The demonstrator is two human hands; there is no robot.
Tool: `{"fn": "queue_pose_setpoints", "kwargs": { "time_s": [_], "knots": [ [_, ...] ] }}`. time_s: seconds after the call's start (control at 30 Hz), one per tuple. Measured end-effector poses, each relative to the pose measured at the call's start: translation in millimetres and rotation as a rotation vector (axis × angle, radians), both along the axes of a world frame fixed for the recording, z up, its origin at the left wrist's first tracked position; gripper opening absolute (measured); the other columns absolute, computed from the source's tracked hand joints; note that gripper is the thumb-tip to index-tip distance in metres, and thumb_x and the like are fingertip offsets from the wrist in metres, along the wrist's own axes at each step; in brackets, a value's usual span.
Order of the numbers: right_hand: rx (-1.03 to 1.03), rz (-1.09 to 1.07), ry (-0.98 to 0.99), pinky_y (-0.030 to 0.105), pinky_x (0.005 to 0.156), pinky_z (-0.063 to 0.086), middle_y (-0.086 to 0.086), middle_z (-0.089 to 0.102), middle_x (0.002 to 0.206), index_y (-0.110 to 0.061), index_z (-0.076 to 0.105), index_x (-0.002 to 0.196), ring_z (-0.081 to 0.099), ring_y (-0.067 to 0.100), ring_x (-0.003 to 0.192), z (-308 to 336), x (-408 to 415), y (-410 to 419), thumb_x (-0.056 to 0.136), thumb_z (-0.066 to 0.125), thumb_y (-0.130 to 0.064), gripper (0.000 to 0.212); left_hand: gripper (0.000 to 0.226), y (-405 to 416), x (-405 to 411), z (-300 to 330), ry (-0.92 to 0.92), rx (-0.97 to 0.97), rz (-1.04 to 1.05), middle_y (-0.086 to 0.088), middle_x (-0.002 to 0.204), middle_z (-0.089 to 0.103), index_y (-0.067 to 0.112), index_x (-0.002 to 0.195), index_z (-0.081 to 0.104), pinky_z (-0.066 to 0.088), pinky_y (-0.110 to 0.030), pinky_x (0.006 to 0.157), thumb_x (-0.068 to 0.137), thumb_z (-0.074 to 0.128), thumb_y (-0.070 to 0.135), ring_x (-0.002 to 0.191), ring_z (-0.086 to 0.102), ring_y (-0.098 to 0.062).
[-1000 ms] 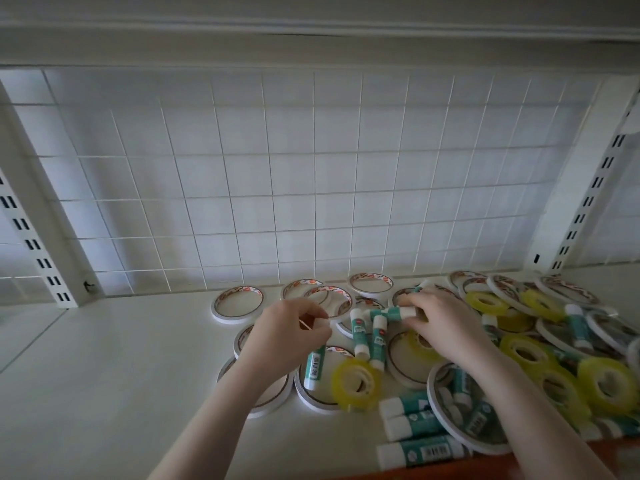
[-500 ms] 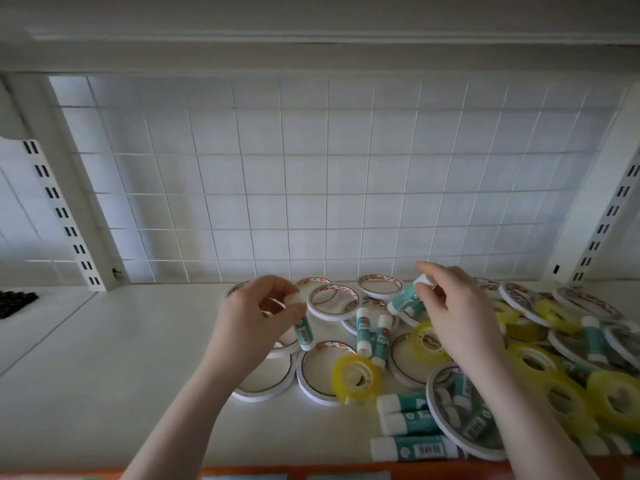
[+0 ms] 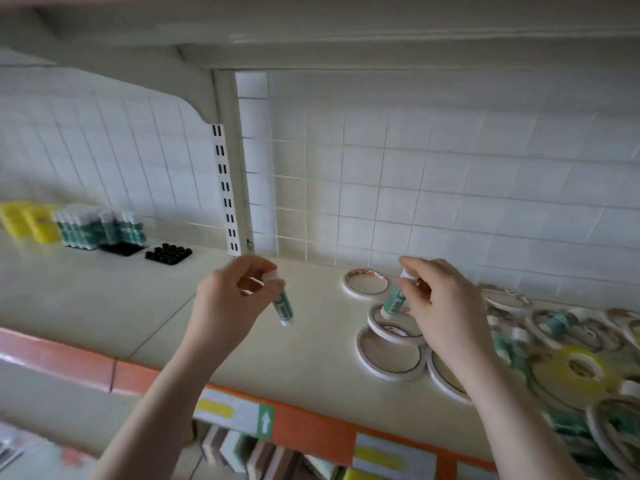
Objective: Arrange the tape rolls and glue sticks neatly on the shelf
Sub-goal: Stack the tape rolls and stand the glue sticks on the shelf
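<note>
Sorting stage: early to middle, judging by the layout. Standing upright in a tidy block at the far left of the shelf (image 3: 104,299): a batch of glue sticks (image 3: 100,227), beside yellow boxes (image 3: 29,220) and two black trays (image 3: 168,253), one apparently unfilled. Lying unsorted at the right: a heap of tape rolls (image 3: 391,355), white-rimmed and yellow, overlapping one another, with more glue sticks mixed in, blurred. Being carried above the bare middle of the shelf: two glue sticks. Left hand (image 3: 228,303), fingers curled, pinching one stick (image 3: 283,308) by its white cap, teal body hanging down, tilted, clear of the shelf. Right hand (image 3: 440,306), fingers curled, pinching a second stick (image 3: 394,301) near its cap, body angled down-left over the nearest rolls; touching them or not, cannot tell. Appearance of sticks: short cylinders, teal label with white print, white ends. Remaining: most rolls and loose sticks awaiting arrangement. Below the orange shelf edge (image 3: 311,427): price labels and further stock, indistinct.
</note>
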State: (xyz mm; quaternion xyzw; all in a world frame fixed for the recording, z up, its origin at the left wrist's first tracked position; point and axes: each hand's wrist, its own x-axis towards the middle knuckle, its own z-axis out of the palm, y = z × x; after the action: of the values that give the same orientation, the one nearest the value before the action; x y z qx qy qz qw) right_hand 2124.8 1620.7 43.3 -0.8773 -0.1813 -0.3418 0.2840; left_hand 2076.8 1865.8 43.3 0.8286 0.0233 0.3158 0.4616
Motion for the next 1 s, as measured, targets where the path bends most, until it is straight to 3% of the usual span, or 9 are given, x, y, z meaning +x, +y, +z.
{"fn": "queue_pose_setpoints", "kwargs": {
  "time_s": [0.17,0.3,0.47,0.77,1.0],
  "knots": [
    [0.050,0.059,0.024,0.035,0.074,0.048,0.009,0.067,0.092,-0.007,0.069,0.105,0.064,0.029,0.081,-5,-4,110,0.080,0.068,-0.005,0.025,0.025,109,-18,2,-0.019,0.035,0.036,0.026,0.071,0.063,0.034,0.073,0.062,0.043,-0.011,0.061,0.075,0.074,0.012,0.062,0.058,0.001],
    [0.071,0.062,0.043,0.024,0.067,0.034,0.008,0.067,0.090,-0.009,0.070,0.102,0.063,0.028,0.079,-13,-11,204,0.080,0.068,-0.005,0.022,0.025,201,-29,3,-0.024,0.071,0.061,0.022,0.069,0.064,0.035,0.073,0.061,0.045,-0.015,0.063,0.075,0.074,0.014,0.063,0.057,0.002],
    [0.086,0.097,0.110,0.024,0.069,0.034,0.007,0.068,0.098,-0.010,0.069,0.108,0.062,0.027,0.084,-12,-15,297,0.083,0.064,-0.008,0.025,0.027,289,-35,8,-0.019,0.099,0.095,0.021,0.071,0.062,0.034,0.073,0.059,0.040,-0.006,0.060,0.076,0.074,0.012,0.061,0.056,0.007],
    [0.016,0.127,0.166,0.021,0.070,0.032,0.005,0.066,0.101,-0.012,0.067,0.110,0.058,0.022,0.087,0,34,400,0.087,0.059,-0.013,0.024,0.015,386,6,-7,0.028,0.088,0.137,0.018,0.073,0.064,0.028,0.077,0.064,0.039,-0.004,0.059,0.077,0.072,0.015,0.064,0.057,0.005],
    [-0.007,0.182,0.215,0.025,0.077,0.041,0.002,0.067,0.102,-0.015,0.066,0.110,0.059,0.019,0.091,20,100,477,0.088,0.057,-0.016,0.024,0.023,436,49,-9,0.032,0.106,0.137,0.019,0.074,0.063,0.033,0.074,0.060,0.043,-0.012,0.064,0.077,0.071,0.013,0.066,0.057,0.001]
  ]
}}
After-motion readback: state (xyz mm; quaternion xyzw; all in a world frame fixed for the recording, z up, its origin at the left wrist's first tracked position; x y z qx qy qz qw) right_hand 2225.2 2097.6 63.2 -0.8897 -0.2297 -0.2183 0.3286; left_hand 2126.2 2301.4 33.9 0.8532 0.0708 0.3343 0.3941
